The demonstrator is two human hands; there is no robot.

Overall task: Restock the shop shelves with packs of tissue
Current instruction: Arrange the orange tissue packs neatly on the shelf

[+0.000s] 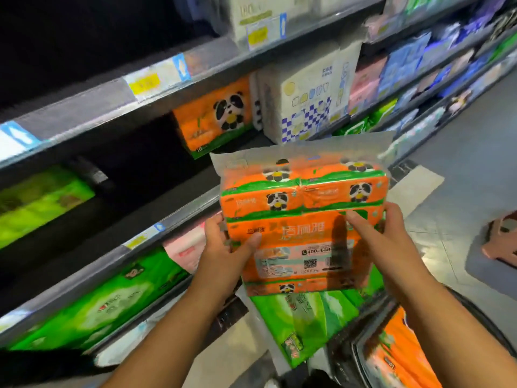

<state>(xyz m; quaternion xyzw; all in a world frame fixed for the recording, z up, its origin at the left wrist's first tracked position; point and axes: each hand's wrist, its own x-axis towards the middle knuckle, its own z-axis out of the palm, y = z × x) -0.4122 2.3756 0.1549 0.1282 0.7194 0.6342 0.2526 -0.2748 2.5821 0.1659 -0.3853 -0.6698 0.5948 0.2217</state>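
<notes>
**Head view: orange tissue pack carried in both hands, not yet shelved.**
Risk: the held pack (303, 219) is a soft bundle in loose film. It may sag or slip if either side lets go early, and its flared top flap could snag on the shelf rail (84, 107) above the shelved panda pack (215, 116). The picture is motion-blurred, so a hasty push could also knock that shelved pack askew. The held pack sits below and to the right of the shelved panda pack, well apart from it, and a dark gap lies just left of the shelved pack. The left hand (223, 247) grasps the held pack's left edge, thumb on its face. The right hand (383, 242) grasps the right side, fingers curled onto its face.
</notes>
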